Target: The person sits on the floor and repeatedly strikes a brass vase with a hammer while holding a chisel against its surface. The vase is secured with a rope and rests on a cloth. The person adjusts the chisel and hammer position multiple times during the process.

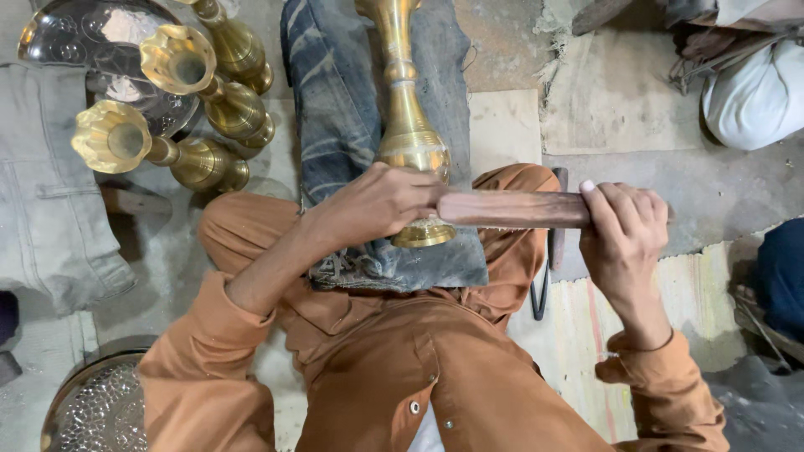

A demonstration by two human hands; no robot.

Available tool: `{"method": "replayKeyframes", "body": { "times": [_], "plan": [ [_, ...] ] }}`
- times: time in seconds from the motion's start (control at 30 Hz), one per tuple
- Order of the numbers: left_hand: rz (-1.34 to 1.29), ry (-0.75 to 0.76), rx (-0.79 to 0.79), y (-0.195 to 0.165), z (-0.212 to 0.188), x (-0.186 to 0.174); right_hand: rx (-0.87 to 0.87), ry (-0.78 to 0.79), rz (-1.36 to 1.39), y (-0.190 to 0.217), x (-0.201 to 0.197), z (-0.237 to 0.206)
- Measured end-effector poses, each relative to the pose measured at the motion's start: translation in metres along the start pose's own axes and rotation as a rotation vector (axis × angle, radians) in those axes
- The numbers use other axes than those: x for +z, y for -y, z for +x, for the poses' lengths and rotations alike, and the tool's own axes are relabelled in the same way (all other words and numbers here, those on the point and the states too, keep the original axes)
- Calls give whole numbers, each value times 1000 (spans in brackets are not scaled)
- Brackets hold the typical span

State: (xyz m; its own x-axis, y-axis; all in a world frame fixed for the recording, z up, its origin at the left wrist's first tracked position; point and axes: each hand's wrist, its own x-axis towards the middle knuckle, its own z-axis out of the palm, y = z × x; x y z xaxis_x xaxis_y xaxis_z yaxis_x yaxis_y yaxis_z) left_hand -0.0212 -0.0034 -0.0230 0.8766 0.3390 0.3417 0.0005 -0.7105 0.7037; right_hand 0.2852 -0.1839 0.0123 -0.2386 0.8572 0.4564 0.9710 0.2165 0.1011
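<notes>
Left hand: the left hand [377, 205] sits at centre frame, its grip closed around the near end of a brown wooden bar [512, 209] and pressed against the lower body of a brass vase [408, 125].
Right hand: the right hand [621, 222] is at right of centre, fingers wrapped over the far end of the same bar, grip clamped on it.
Wooden bar: held level between both hands, crossing just above the vase's foot.
Brass vase: lies lengthwise on a faded denim cloth [343, 125] over the person's lap, neck pointing to the top edge of the frame, round foot toward the body.
Clothing: rust-orange shirt and trousers fill the lower half of the frame.
Upper left: three more brass vases [180, 109] lie side by side, flared mouths to the left, beside an engraved silvery metal tray [63, 38].
Lower left: the rim of another embossed tray [96, 406] shows.
Floor: worn, dusty concrete and cardboard sheets [611, 100].
Upper right: a white bundle of cloth [754, 96].
</notes>
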Motion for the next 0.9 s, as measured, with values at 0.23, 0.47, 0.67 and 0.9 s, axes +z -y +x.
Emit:
{"method": "replayKeyframes", "body": {
  "times": [0.23, 0.47, 0.67, 0.9],
  "plan": [
    [-54, -209, -24, -3, -14, 11, 2, 86, 74, -19, -7, 17],
    [-80, -422, -140, -9, -28, 27, -18, 122, 166, -19, -26, 66],
    [-271, -734, -293, -15, -40, 65, -270, 184, 0, 0, -62, 132],
    [-266, -864, -370, -11, -48, 86, -553, 212, -188, -3, -67, 159]
  ]
}}
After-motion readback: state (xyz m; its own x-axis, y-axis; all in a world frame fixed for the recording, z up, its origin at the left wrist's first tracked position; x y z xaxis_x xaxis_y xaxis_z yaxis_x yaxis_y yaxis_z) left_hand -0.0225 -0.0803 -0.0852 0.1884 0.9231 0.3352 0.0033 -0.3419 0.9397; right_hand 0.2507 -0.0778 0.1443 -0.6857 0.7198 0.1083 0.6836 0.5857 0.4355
